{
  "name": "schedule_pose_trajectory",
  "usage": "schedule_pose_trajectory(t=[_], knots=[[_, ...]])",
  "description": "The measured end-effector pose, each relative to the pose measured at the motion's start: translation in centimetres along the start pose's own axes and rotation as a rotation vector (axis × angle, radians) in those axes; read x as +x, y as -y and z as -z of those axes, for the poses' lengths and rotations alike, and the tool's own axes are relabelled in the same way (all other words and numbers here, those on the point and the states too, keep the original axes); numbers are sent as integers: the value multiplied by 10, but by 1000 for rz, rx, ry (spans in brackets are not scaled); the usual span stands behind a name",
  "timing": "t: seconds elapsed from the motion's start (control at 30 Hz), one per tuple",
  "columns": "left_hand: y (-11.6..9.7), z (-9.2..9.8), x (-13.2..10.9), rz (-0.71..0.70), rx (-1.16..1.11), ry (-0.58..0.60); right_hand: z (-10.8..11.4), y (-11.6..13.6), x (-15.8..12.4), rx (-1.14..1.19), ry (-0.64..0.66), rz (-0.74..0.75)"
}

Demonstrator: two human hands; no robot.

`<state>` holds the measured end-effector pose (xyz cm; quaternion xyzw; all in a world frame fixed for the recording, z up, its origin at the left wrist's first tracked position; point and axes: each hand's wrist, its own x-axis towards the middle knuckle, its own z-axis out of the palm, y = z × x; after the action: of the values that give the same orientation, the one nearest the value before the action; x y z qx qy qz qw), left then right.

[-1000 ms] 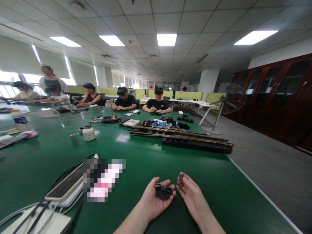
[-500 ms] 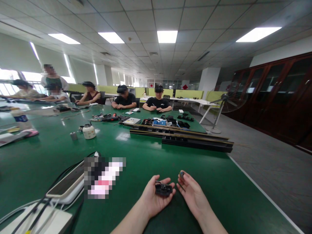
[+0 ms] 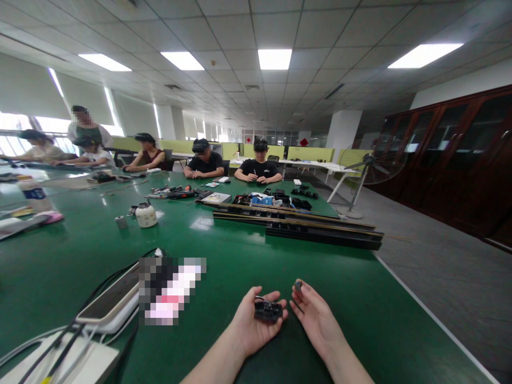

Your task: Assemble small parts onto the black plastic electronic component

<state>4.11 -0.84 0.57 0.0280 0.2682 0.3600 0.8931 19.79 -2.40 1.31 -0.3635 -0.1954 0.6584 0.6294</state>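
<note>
My left hand (image 3: 256,322), palm up, cradles a small black plastic part (image 3: 268,311) with a hollow, uneven inside; the fingers curl round it and the thumb lies along its far left side. Just to the right, my right hand (image 3: 316,314) pinches a small grey piece (image 3: 298,286) between thumb and forefinger, its other fingers loosely bent. That piece is too small to name. The two hands are close but apart, both above the green tabletop (image 3: 224,277) near its front edge.
Long black rails (image 3: 320,234) with thin brass-coloured rods lie across the table ahead. A phone (image 3: 110,296) with cables is at the left. A white jar (image 3: 146,215) stands farther back beside a grey cylinder (image 3: 120,222). Several people sit across the table; a fan (image 3: 368,160) stands right.
Both hands stay in almost the same place with the same holds. The black part appears tipped very slightly; nothing else has visibly moved.
</note>
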Motion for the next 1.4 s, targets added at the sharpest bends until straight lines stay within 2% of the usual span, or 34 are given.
schedule_pose_trajectory(t=[1.13, 1.4], knots=[[1, 0, 1, -4, 27, 14, -1, -2, 0, -72, 1, 52], [2, -2, 0, -14, 32, -19, -11, -3, -6, -209, 12, 134]])
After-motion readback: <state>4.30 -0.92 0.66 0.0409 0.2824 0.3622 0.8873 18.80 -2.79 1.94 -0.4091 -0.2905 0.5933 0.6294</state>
